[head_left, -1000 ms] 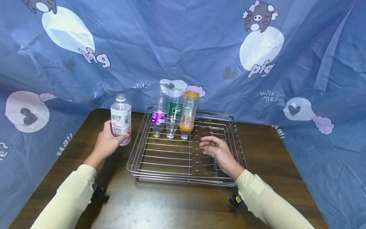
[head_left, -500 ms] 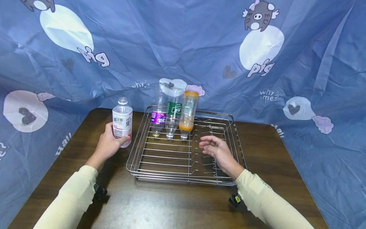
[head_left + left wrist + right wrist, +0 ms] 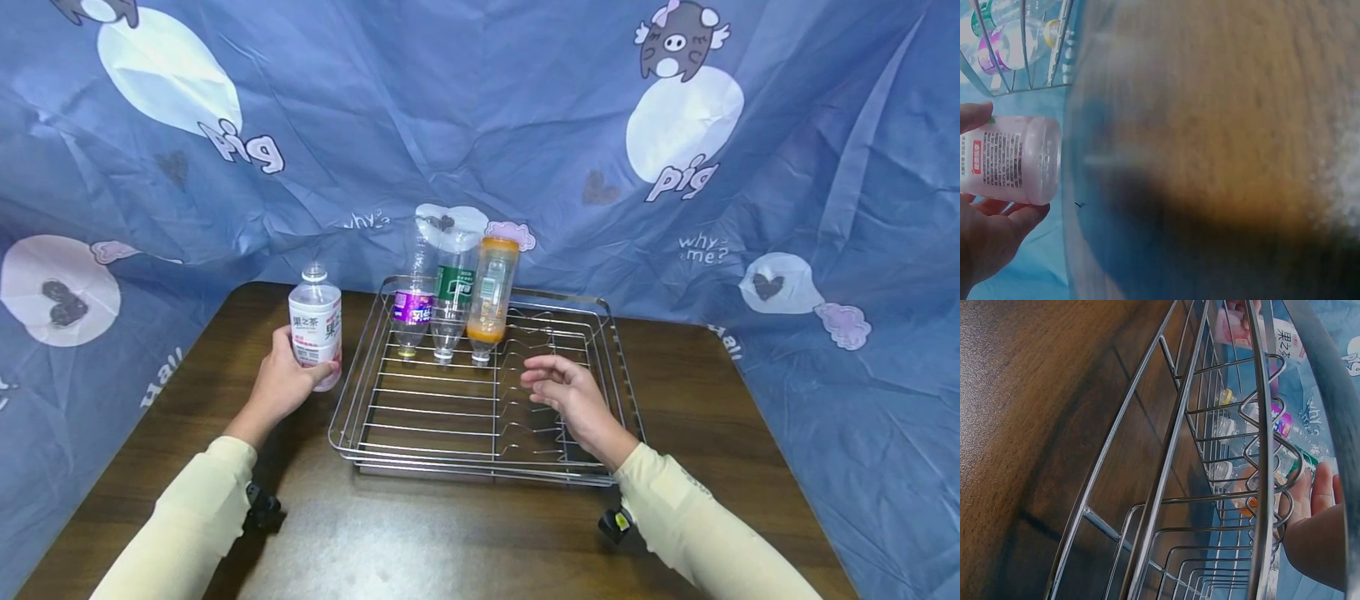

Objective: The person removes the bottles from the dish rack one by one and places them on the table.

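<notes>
My left hand (image 3: 281, 379) grips a clear plastic bottle (image 3: 315, 321) with a white label, left of the wire rack (image 3: 435, 408). This bottle is upright, its neck at the top. In the left wrist view the bottle's pinkish base (image 3: 1041, 159) sits between thumb and fingers; whether it touches the table cannot be told. My right hand (image 3: 573, 400) hovers over the rack's right part, fingers loosely bent, holding nothing. Upside down along the rack's back stand a purple-labelled bottle (image 3: 413, 307), a green-labelled bottle (image 3: 453, 287) and an orange-patterned bottle (image 3: 491, 292).
The dark wooden table (image 3: 420, 542) reaches beyond the rack on both sides and in front. A blue cloth (image 3: 480, 125) with pig prints hangs behind it. Bent wire dividers (image 3: 517, 408) run along the rack's right half.
The held bottle and my left hand have come slightly down and nearer. My right hand has stayed nearly still, and the bottles in the rack stand as before.
</notes>
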Available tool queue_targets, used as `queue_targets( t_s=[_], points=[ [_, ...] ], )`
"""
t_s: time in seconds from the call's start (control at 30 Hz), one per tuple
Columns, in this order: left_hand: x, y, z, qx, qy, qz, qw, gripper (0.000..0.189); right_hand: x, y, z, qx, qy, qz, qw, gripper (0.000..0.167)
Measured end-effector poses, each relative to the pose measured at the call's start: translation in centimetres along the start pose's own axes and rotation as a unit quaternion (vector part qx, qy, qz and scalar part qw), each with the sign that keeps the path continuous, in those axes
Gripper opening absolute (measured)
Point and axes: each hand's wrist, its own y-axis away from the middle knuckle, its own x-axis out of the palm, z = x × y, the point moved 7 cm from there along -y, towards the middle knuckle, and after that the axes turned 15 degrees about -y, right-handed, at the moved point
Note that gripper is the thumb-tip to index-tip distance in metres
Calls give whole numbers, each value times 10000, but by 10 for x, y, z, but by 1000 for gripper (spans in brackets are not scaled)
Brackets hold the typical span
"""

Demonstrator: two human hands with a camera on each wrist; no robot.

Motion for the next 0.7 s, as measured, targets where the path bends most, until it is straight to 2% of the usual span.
queue_targets(
  t_s=[0.37,0.47,0.6,0.7],
  points=[
    [6,3,8,-28,41,48,10000,89,0,-1,0,-40,108,4,9999,42],
    [7,4,9,-35,61,50,10000,90,-1,-1,3,-232,494,-26,9985,40],
    [9,5,10,11,134,42,9999,91,-3,0,11,-618,1148,-66,9914,39],
    [11,5,13,80,189,50,9998,88,-4,1,15,-808,1394,-29,9869,39]
  ],
)
